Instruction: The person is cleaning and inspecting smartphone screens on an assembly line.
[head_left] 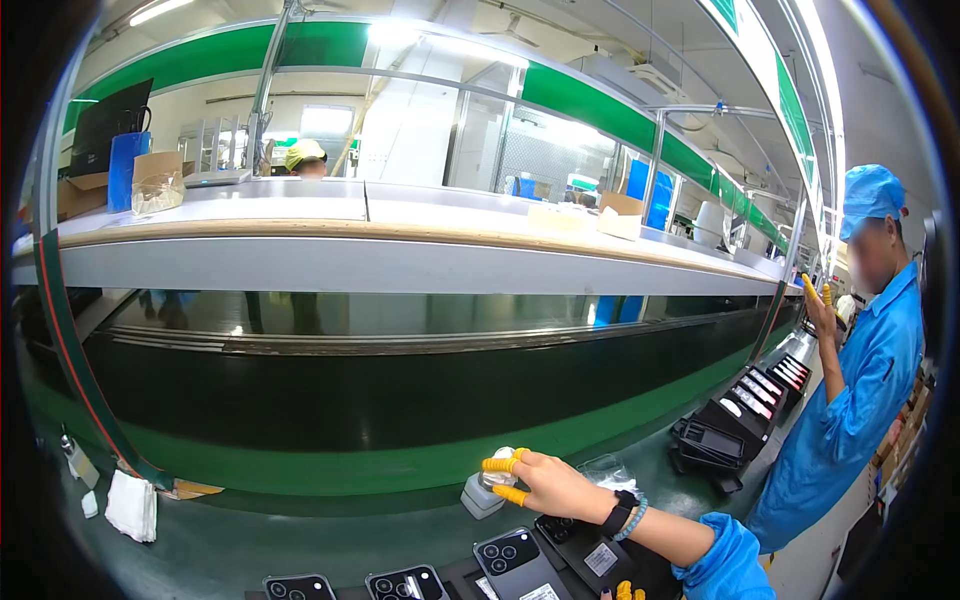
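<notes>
My right hand (555, 487) reaches in from the lower right, with yellow finger cots on its fingers. Its fingers are closed around a small whitish thing (501, 457) whose kind I cannot make out. Just below that is a pale grey block-shaped container (482, 499); whether the two touch is unclear. Only the fingertips of my left hand (626, 592) show at the bottom edge, also in yellow cots. They are beside a black phone (583, 552) with a white label. A dark grey phone (515, 562) lies to its left, backside up with its camera lenses showing.
More phones (405, 583) line the bottom edge. Folded white cloths (132, 505) and a small bottle (75, 455) are at the left. Clear plastic (608, 470) lies beyond my right wrist. Black trays (720, 435) stretch toward a co-worker in blue (850, 400). A raised shelf (400, 255) crosses behind.
</notes>
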